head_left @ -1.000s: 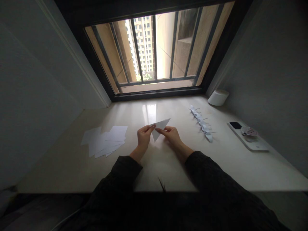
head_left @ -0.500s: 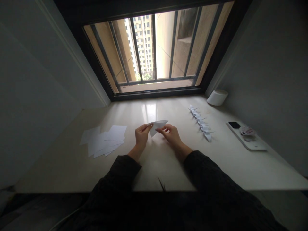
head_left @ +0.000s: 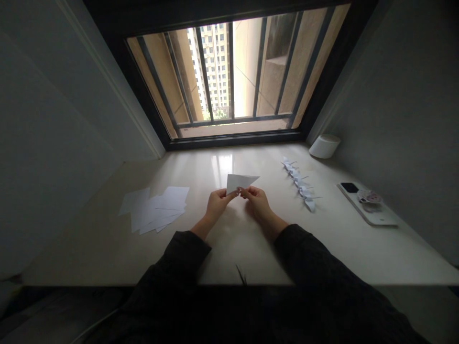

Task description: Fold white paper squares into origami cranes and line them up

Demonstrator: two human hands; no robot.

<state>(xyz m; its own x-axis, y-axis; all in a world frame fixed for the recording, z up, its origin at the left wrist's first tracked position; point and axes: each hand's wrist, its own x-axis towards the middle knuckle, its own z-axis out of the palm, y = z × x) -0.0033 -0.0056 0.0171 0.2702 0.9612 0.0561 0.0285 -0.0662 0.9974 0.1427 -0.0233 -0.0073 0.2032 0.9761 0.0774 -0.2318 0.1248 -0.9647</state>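
A folded sheet of white paper [head_left: 238, 181] is held up over the middle of the table, its outline roughly triangular with a point toward the right. My left hand [head_left: 217, 203] is closed on its lower left edge, thumb in front. On the lower right edge, my right hand [head_left: 256, 200] pinches the same paper, and the two thumbs almost meet. To the right lies a row of several folded white paper figures [head_left: 299, 184] with thin pointed ends. Loose white paper sheets [head_left: 154, 210] overlap in a pile on the left.
A phone [head_left: 369, 205] with a round grip on its back lies at the right. Behind it a white cylindrical object [head_left: 324, 146] stands by the wall. The pale table [head_left: 229, 258] ends at a barred window [head_left: 229, 71].
The paper has turned and now shows a flatter triangular face pointing right. My hands have come closer together at its lower edge.
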